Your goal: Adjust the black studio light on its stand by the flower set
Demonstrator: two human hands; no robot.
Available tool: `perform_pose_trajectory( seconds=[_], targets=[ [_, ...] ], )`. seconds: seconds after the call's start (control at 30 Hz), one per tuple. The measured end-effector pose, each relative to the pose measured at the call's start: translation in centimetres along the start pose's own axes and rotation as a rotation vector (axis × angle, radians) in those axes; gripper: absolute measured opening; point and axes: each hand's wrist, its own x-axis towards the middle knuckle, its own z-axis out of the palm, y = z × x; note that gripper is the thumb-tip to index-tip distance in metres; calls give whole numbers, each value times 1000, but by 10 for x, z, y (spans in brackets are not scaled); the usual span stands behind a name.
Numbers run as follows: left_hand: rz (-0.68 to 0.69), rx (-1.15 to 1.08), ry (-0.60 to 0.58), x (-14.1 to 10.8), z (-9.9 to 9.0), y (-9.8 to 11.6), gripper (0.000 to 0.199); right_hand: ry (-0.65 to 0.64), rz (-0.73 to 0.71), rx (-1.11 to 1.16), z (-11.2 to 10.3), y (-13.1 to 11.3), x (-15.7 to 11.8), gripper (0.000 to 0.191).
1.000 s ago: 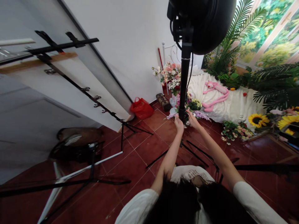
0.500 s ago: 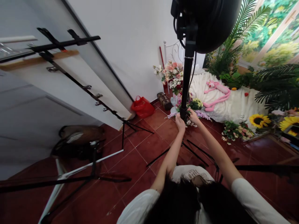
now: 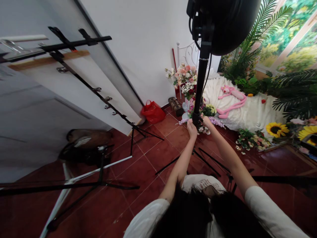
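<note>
A black light stand [image 3: 201, 79] rises in front of me, with a large round black lamp [image 3: 230, 26] on top and a cable hanging along the pole. My left hand [image 3: 192, 129] is wrapped round the pole's lower joint from the left. On the right side of the same joint, my right hand [image 3: 206, 121] is closed at a small black knob [image 3: 200, 119], its fingertips partly hidden. Below the hands, the stand's thin black legs [image 3: 205, 162] spread over the red tiles.
Left, a black stand with clips [image 3: 86, 81] holds white boards [image 3: 109, 102]. A red bag [image 3: 153, 111] lies by the wall. Flowers [image 3: 187, 74], a white fur cover [image 3: 257, 115] and a pink plush toy [image 3: 235, 99] are at the right. Tripod legs [image 3: 119, 186] cross the floor.
The whole view has shifted slightly, so the lamp and the left boards appear further right. My right hand's fingers have closed in at the knob; my left hand stays on the pole.
</note>
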Motion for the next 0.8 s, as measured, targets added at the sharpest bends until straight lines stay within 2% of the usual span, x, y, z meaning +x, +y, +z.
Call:
perform_pose_trajectory(
  seconds=[0.13,0.27,0.37,0.43,0.53,0.6,0.7,0.8],
  targets=[
    [-30,-19,-24,-1,0,8,52,-8,-3,190,4,26,-23,36],
    [-46,-40,3,-3,3,14,53,-33,86,579,10,78,-57,39],
    [16,-10,31,-14,0,6,52,-39,108,696,14,122,-86,35],
    [23,58,77,-29,-6,-10,49,-50,131,740,12,150,-107,30],
    [-116,203,168,-64,-20,-43,36,42,236,808,0,187,-140,24],
    [-264,263,169,-91,-28,-65,26,136,302,850,-14,210,-163,20],
    [-384,270,56,-122,-29,-87,13,306,373,932,-38,240,-195,17],
    [-348,199,-151,-138,-9,-93,10,500,434,1004,-60,263,-223,15]
  ],
)
